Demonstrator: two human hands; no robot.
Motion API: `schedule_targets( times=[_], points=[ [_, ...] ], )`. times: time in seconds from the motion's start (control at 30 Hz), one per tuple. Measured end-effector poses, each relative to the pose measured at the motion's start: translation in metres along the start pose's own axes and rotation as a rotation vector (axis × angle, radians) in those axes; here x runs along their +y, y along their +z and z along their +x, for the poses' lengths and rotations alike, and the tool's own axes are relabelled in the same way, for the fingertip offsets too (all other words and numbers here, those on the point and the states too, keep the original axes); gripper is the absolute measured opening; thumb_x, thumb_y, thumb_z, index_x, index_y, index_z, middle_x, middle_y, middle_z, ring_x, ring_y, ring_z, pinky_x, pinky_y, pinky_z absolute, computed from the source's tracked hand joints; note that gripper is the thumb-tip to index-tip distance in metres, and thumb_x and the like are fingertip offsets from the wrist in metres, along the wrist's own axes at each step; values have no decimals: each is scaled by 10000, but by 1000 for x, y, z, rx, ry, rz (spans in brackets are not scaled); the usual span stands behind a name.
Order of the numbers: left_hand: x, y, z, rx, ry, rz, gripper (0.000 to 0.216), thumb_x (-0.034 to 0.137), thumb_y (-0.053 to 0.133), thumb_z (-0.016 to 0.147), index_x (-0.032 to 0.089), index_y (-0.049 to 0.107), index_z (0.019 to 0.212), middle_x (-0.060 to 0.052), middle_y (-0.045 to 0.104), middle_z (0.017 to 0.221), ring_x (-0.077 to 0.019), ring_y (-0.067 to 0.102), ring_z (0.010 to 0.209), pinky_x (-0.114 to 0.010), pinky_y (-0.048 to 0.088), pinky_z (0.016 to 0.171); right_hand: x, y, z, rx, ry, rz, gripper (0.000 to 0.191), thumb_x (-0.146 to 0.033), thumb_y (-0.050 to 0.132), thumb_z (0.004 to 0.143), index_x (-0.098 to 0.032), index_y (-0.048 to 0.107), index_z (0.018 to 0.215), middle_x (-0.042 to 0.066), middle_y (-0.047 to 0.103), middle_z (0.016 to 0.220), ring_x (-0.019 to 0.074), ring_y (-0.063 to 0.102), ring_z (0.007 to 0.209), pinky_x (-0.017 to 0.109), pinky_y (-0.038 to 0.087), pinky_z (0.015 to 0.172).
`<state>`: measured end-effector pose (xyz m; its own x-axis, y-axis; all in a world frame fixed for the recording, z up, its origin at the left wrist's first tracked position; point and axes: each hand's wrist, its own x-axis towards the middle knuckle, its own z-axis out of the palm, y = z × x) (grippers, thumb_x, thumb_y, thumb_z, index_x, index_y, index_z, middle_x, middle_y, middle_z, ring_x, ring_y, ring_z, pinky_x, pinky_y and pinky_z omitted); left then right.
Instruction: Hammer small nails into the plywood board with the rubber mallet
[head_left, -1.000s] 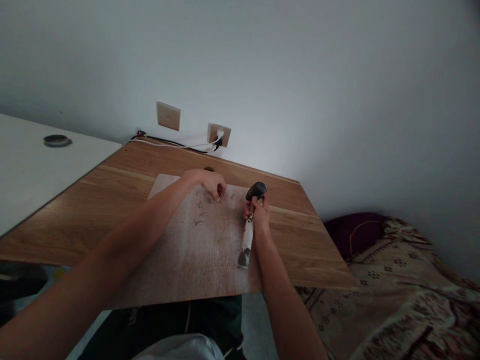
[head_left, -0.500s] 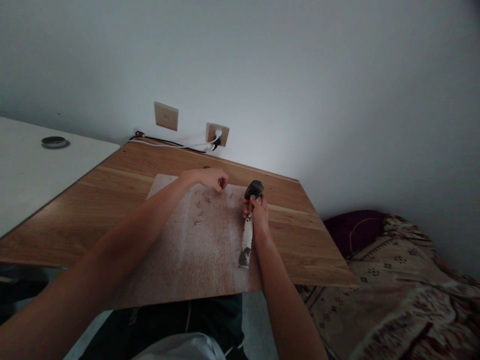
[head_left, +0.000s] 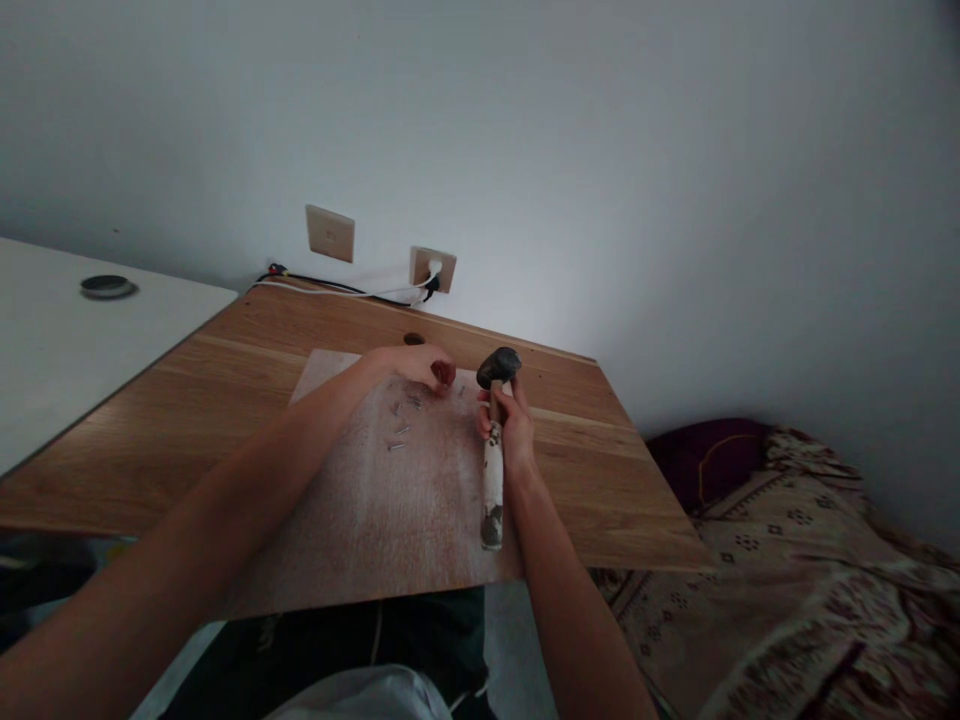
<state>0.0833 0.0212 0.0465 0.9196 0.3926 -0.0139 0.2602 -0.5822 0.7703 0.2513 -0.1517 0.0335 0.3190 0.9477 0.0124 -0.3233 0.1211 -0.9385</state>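
My right hand is wrapped around the upper handle of a hammer, just below its dark head. The handle is pale with dark stains and points toward me. My left hand is curled over the far part of a thin reddish-brown board; whether anything is inside its fingers is hidden. Several small nails lie scattered on the board, close to the left hand and below it. Another nail rests between the two hands.
The board lies on a wooden table. A white table with a round dark-topped object adjoins it at left. Cables run along the wall to a socket. Patterned bedding is at right.
The hammer has turned slightly, its head moving a little left and up and its handle end toward me. My left hand has shifted slightly left and rolled, its fingers still curled.
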Motion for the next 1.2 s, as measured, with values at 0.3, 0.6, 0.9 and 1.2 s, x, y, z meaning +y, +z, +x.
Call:
schedule_targets(
  times=[0.3, 0.6, 0.9, 1.2],
  points=[
    [-16, 4, 0, 45, -43, -181, 482, 249, 846, 653, 183, 705, 1109, -42, 770, 910, -221, 713, 845, -286, 517, 744, -2, 21, -19, -214, 9, -86, 759, -395, 671, 868, -286, 361, 1552, -27, 753, 918, 86, 468, 387, 222, 338, 339],
    [-22, 3, 1, 1, 8, -167, 496, 269, 812, 690, 191, 682, 1162, -59, 802, 1005, -216, 746, 915, -272, 544, 776, 0, 24, -18, -123, 61, -106, 703, -401, 669, 890, -276, 384, 1521, -53, 730, 838, 78, 446, 354, 207, 295, 317],
    [-24, 7, -3, 117, 19, -191, 390, 351, 823, 687, 161, 656, 985, -77, 766, 938, -199, 712, 854, -312, 546, 780, 6, 4, 0, 265, -44, -52, 491, -417, 681, 852, -290, 441, 1262, -90, 656, 734, 68, 448, 376, 173, 318, 371],
    [-13, 9, -47, 78, 6, 94, 187, 274, 719, 737, 180, 700, 899, -5, 685, 815, -163, 632, 756, -258, 458, 700, 13, -6, 9, 271, 14, -122, 444, -413, 695, 826, -281, 452, 1174, -96, 642, 694, 76, 471, 376, 159, 325, 364]
  ],
)
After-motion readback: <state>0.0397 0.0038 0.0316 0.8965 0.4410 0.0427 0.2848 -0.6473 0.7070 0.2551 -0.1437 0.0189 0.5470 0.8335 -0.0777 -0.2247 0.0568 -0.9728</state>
